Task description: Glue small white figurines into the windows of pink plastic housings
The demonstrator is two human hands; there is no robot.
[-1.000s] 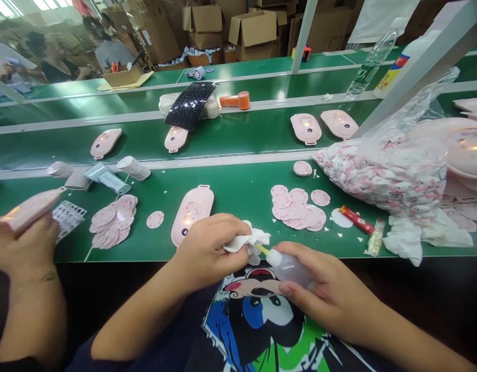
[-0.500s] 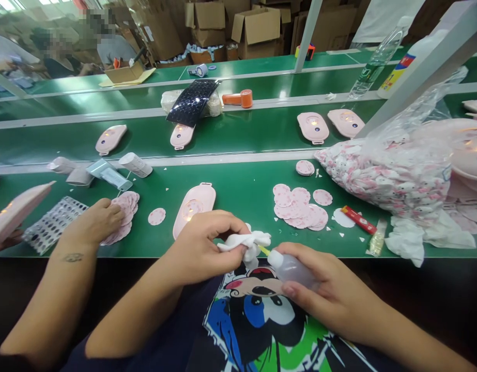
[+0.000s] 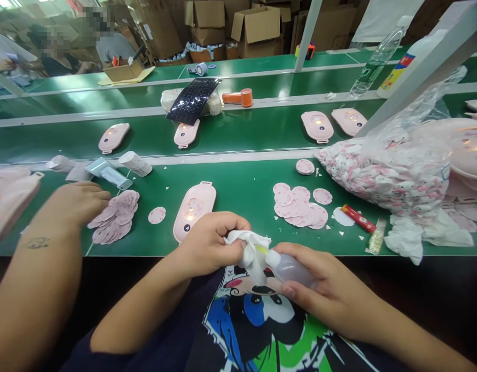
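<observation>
My left hand [image 3: 217, 243] pinches a crumpled white cloth or tissue [image 3: 256, 266] just in front of the bench edge. In my right hand [image 3: 319, 281] is a clear squeeze bottle [image 3: 294, 269] with a white cap, fingers wrapped around it. Its thin yellow nozzle [image 3: 262, 250] points left and touches the folds of the white cloth. Behind my left hand lies a pink oval plastic case [image 3: 195, 204], partly covered by my fingers. Round pink patterned stickers [image 3: 300, 206] are spread beyond my right hand, and a single round sticker [image 3: 156, 215] lies left of the case.
A co-worker's hand [image 3: 77, 201] hovers beside another sticker pile [image 3: 116, 217] at left. Pink cases [image 3: 317, 127] sit on the green belt [image 3: 242, 132]. At right are a filled plastic bag [image 3: 393, 165], a red packet [image 3: 358, 218] and a slanted post [image 3: 420, 67].
The nozzle has moved into the cloth, whose lower end now hangs down further. The co-worker's hand has shifted left off the stickers. Cases on the belt have slid slightly right.
</observation>
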